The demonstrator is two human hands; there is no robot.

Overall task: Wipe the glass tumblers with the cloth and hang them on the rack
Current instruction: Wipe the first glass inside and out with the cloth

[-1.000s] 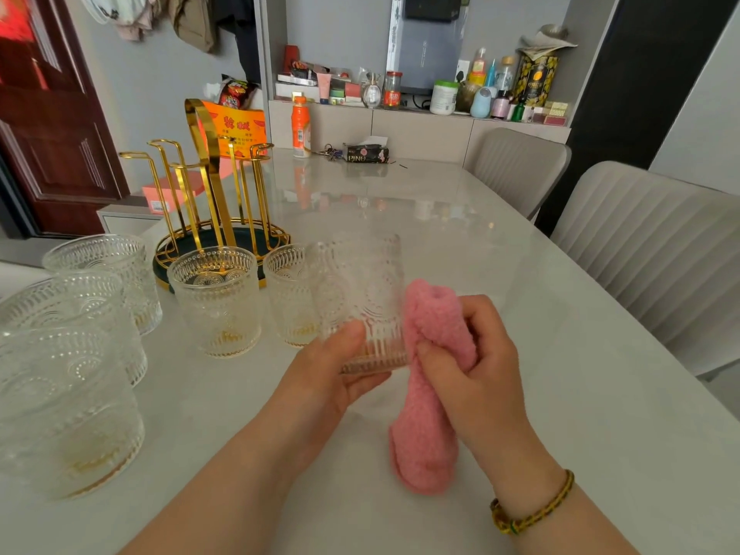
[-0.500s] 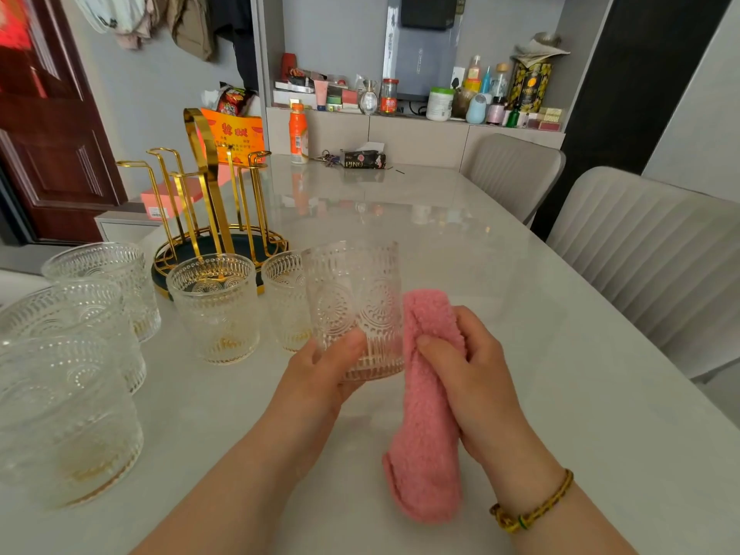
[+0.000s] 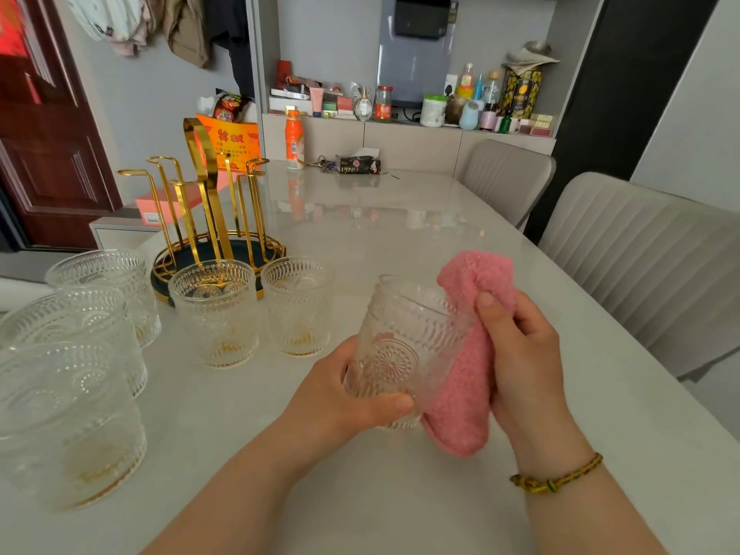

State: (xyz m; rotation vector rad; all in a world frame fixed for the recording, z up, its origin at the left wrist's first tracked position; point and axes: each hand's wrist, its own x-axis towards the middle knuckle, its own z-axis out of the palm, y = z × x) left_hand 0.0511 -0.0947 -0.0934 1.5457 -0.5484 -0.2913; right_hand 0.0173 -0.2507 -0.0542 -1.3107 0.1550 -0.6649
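My left hand (image 3: 340,398) grips an embossed glass tumbler (image 3: 400,346) near its base, tilted with the mouth leaning away to the upper left. My right hand (image 3: 520,362) holds a fluffy pink cloth (image 3: 468,378) pressed against the tumbler's right side. Several more tumblers stand upright on the table to the left, the nearest ones at the centre (image 3: 216,314) and beside it (image 3: 298,306). A gold cup rack (image 3: 204,202) with bare prongs on a dark round base stands behind them.
The pale glossy table (image 3: 400,218) stretches ahead. An orange bottle (image 3: 294,140), keys and a dark tissue pack (image 3: 358,165) sit at its far end. Two grey chairs (image 3: 640,266) line the right side. A cluttered shelf lies beyond.
The tumbler has shifted right and tilted over in my left hand. My right hand has brought the cloth up against the glass's side.
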